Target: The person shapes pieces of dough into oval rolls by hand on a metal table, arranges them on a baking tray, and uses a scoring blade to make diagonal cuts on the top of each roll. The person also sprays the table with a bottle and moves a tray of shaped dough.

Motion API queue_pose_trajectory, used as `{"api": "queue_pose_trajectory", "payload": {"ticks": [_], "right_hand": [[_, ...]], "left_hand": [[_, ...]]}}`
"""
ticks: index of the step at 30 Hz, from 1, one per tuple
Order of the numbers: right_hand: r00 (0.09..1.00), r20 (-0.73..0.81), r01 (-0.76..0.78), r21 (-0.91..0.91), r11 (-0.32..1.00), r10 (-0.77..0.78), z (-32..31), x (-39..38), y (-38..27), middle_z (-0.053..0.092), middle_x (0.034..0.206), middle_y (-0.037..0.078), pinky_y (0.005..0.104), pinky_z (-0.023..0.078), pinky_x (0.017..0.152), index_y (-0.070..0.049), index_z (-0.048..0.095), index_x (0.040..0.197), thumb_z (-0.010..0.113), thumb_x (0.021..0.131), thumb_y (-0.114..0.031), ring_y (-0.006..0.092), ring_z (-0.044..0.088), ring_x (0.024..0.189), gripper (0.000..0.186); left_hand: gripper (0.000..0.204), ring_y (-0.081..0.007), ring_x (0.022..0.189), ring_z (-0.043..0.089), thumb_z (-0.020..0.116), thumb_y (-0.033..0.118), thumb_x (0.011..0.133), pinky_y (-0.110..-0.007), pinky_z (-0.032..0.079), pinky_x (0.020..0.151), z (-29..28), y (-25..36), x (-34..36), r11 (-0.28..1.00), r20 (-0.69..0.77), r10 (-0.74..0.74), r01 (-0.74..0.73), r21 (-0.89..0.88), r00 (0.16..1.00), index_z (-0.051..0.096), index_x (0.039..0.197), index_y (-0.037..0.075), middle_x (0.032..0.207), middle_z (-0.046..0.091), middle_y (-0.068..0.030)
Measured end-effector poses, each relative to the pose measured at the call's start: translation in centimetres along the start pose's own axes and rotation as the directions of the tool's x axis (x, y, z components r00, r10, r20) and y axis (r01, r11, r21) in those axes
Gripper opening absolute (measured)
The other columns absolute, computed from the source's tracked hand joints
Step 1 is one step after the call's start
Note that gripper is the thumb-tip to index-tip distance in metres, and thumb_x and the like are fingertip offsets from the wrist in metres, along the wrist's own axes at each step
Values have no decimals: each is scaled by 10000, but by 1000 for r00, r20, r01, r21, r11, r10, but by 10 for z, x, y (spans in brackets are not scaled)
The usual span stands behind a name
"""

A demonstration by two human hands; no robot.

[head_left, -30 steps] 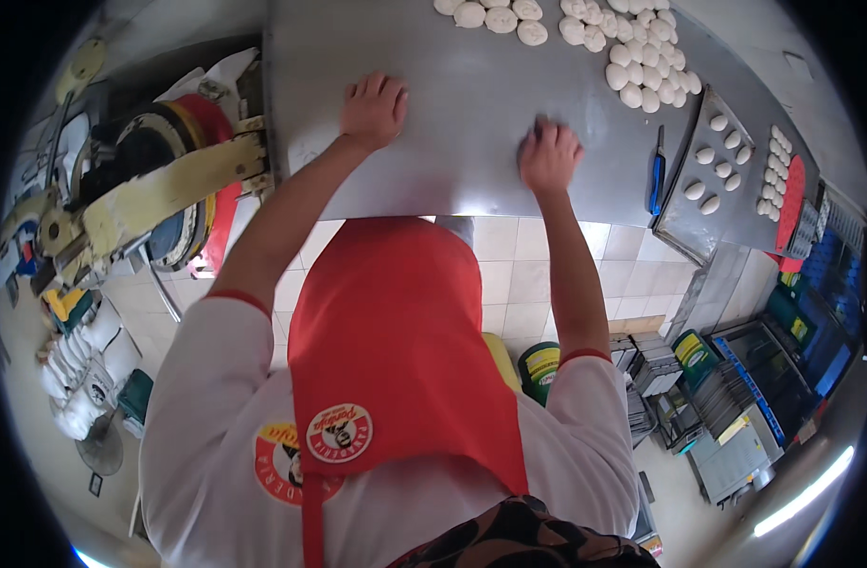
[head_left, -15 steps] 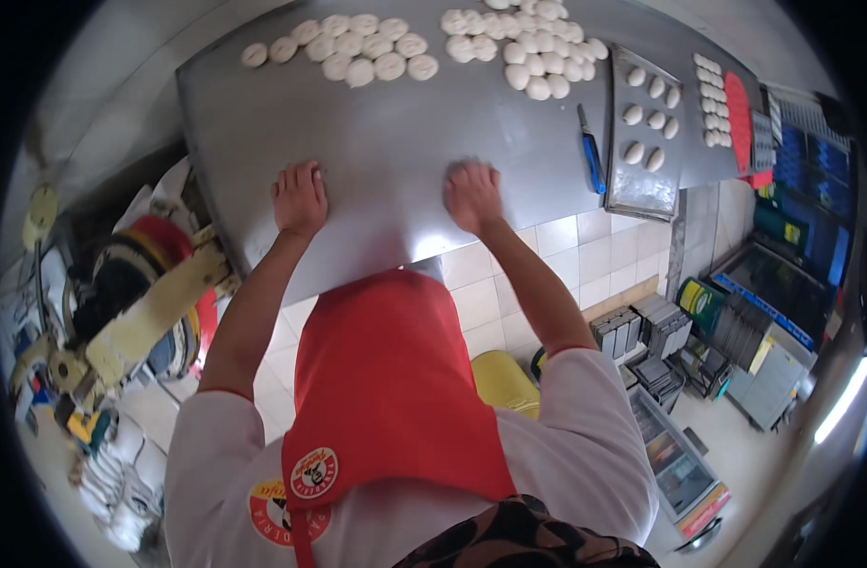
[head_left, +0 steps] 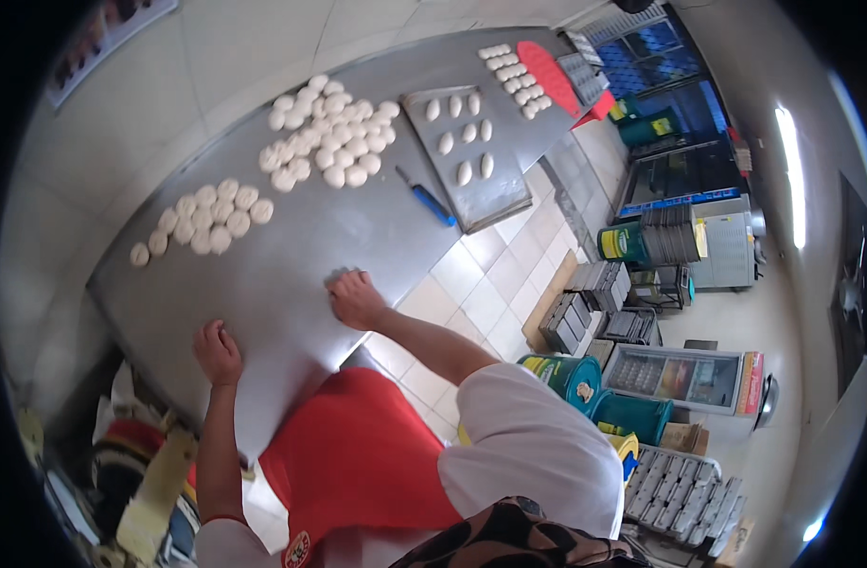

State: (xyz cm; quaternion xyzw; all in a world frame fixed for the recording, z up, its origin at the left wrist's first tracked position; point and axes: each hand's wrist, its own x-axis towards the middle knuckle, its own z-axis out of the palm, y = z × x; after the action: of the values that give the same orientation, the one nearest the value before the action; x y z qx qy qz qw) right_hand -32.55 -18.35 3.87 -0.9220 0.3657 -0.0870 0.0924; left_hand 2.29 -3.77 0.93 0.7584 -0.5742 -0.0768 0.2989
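Both my hands rest palm down at the near side of a steel worktable [head_left: 291, 251]. My left hand [head_left: 218, 352] lies near the left end, its fingers loosely bent and nothing visible in it. Farther right, my right hand [head_left: 356, 299] leans near the front edge with its fingers apart; its palm is hidden. Beyond them sit a group of pale dough rounds [head_left: 203, 220] and a larger cluster of dough balls [head_left: 346, 142]. A blue-handled knife [head_left: 432, 204] lies beside a metal baking tray [head_left: 495, 204], which carries several oval dough pieces [head_left: 468, 133].
More dough pieces [head_left: 517, 79] lie in rows at the table's far end, beside a red flat sheet [head_left: 547, 76]. Stacked baking pans [head_left: 599, 284], green drums [head_left: 575, 379] and a glass-fronted display case [head_left: 675, 377] stand on the right. A machine [head_left: 154, 483] is at lower left.
My view has swung to the right, so the table now appears tilted and more of the room shows. Both hands remain on the tabletop; nothing is visibly taken or let go.
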Motion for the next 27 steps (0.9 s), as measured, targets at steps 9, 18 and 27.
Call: {"api": "queue_pose_trajectory", "payload": {"ticks": [9,18,27], "right_hand": [[895,-240,-306,280,910,375,24,48,-59,596,1108,155,481,419,969,-73,591,1137,608,996,-200,363,566,1093,191],[966,-149,-194,124,973,212,-17,100,-27,578,1075,140,461,417,930,-71,604,1067,640,996,-312,345,554,1067,254],[997,-80,-12,100,995,20,5,-38,-34,587,1154,157,504,441,1039,-65,644,1103,570,1059,-342,357,559,1145,290]], "left_hand": [[231,-410,1079,631,562,192,1067,-526,497,926,38,28,-5,996,-99,75,-79,-33,992,634,1238,53,1177,659,-180],[176,-411,990,617,581,174,1046,-527,491,870,5,24,67,983,-22,65,-60,176,998,646,1183,85,1067,633,-171],[275,-375,1210,591,553,120,1011,-532,418,1065,-15,15,-57,994,174,43,-60,92,984,638,1272,107,1186,672,-170]]}}
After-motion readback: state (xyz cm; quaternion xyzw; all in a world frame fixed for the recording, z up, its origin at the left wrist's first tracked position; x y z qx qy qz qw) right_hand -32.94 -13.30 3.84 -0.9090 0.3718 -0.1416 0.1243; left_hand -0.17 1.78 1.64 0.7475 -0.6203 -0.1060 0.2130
